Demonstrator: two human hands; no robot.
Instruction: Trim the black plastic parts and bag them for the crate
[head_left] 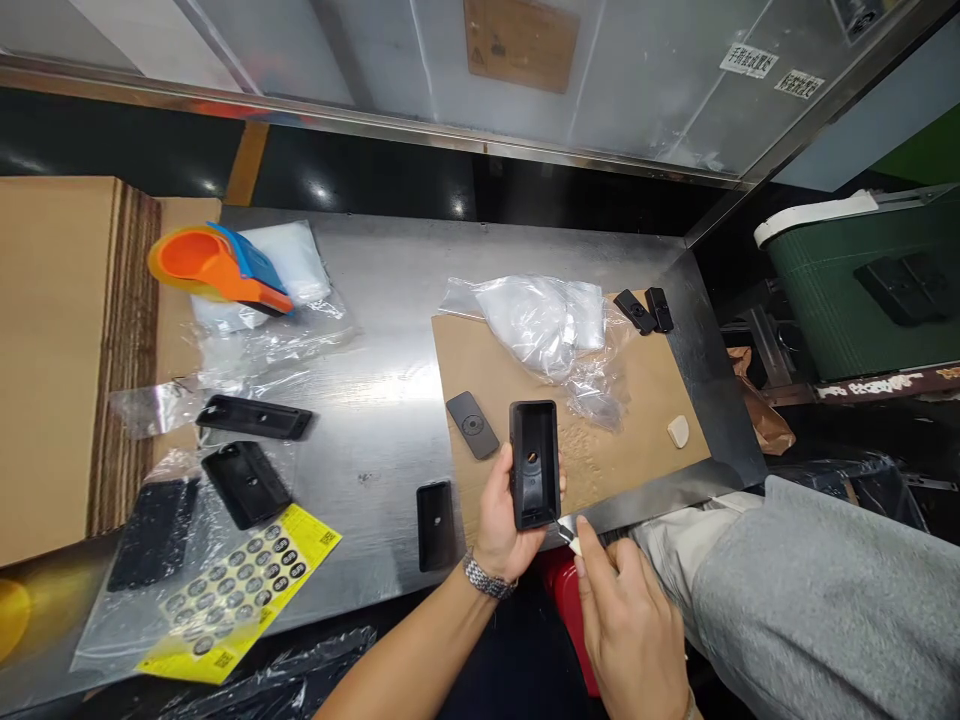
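Note:
My left hand (pixel 501 525) is closed around a black plastic housing (pixel 533 485), an oblong open shell with a hole in its floor, held above the bench edge. My right hand (pixel 634 625) pinches a small knife (pixel 574 543) with a pale handle. The blade's tip is at the lower right corner of the housing; whether it touches is too small to tell. Just left of the housing, a flat black cover (pixel 472 425) with a round pattern lies on the cardboard sheet (pixel 510 365). Another black shell (pixel 435 525) rests on the metal bench near its front edge.
Plastic bags (pixel 547 325) lie behind my hands, with small black parts (pixel 645 310) beyond them. On the left are stacked cardboard (pixel 60 350), an orange tape dispenser (pixel 217 265), black shells (pixel 244 480) and a yellow sticker sheet (pixel 244 595). A green bin (pixel 840 280) stands right.

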